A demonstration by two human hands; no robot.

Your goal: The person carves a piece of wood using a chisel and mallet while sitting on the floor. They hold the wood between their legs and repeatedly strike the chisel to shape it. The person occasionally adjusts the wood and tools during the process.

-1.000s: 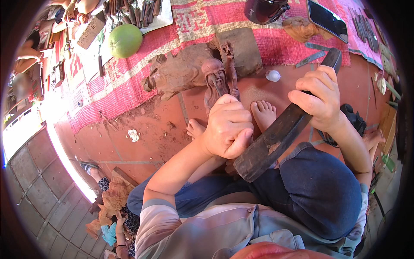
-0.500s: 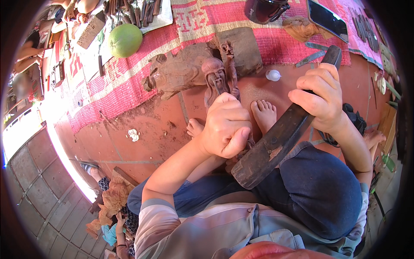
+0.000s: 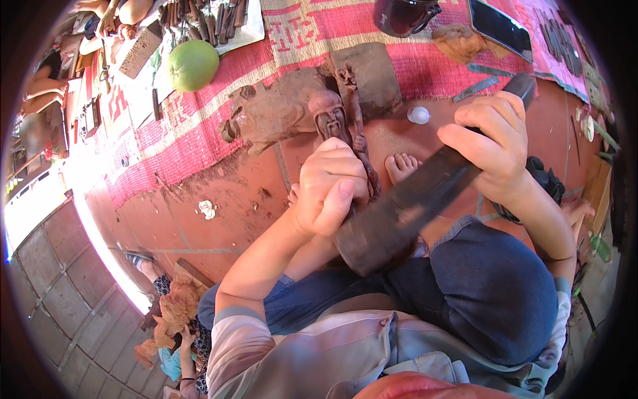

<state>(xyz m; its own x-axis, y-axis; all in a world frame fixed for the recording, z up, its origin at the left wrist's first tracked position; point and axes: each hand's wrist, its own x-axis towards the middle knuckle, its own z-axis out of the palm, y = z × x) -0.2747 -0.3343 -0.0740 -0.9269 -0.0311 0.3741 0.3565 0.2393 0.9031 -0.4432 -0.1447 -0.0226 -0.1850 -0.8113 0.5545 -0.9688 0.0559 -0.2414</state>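
My right hand (image 3: pixel 492 149) is closed round the narrow end of a dark wooden mallet (image 3: pixel 399 216), whose broad end is angled down to the left, beside my left hand. My left hand (image 3: pixel 331 189) is a fist with the thumb on top; what it grips is hidden by the fingers. Just beyond it lies a reddish-brown wooden carving of a bearded figure (image 3: pixel 327 110) with a staff (image 3: pixel 359 123) at its side. The figure's lower part is covered by my hand and the mallet. Its head rests against a rough carved log (image 3: pixel 279 100).
A red and cream woven mat (image 3: pixel 193 146) bears a green round fruit (image 3: pixel 193 65), a phone (image 3: pixel 502 30), a dark mug (image 3: pixel 402 14) and several carving tools (image 3: pixel 229 20). A small white cup (image 3: pixel 419 115) sits on the tiles. Other people are at the left.
The mallet's broad end has swung left, up close to my left fist, and is blurred. My left hand has shifted slightly left; the right grip is kept.
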